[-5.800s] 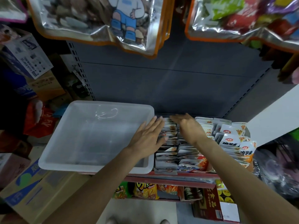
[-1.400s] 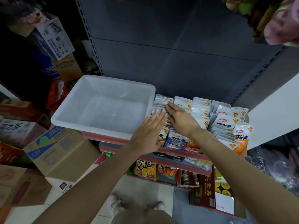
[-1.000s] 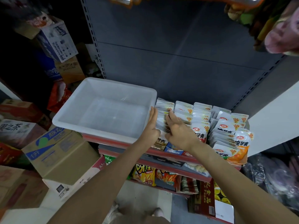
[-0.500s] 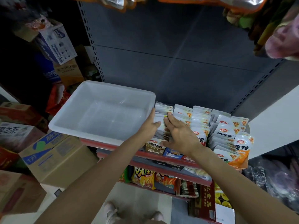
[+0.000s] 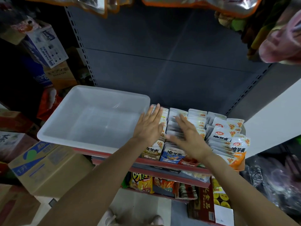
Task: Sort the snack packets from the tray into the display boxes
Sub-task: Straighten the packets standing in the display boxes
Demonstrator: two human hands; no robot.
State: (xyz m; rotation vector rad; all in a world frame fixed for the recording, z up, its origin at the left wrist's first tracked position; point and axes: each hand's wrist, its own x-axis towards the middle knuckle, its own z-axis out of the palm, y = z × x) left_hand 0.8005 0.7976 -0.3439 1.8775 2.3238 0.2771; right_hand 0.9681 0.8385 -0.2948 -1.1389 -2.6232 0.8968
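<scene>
Snack packets (image 5: 197,128), glossy white foil pouches with orange corners, stand packed in upright rows on the red-edged metal shelf (image 5: 162,163), just right of the translucent white plastic tray (image 5: 91,118). Left hand (image 5: 150,126) lies flat on the leftmost row, fingers straight and together. Right hand (image 5: 187,136), blurred, fingers spread, over the middle rows. Brown cardboard boxes (image 5: 48,167) stacked lower left.

The tray (image 5: 91,123) interior is open from above; packet rows (image 5: 195,121) (tightly packed) block the right side.
</scene>
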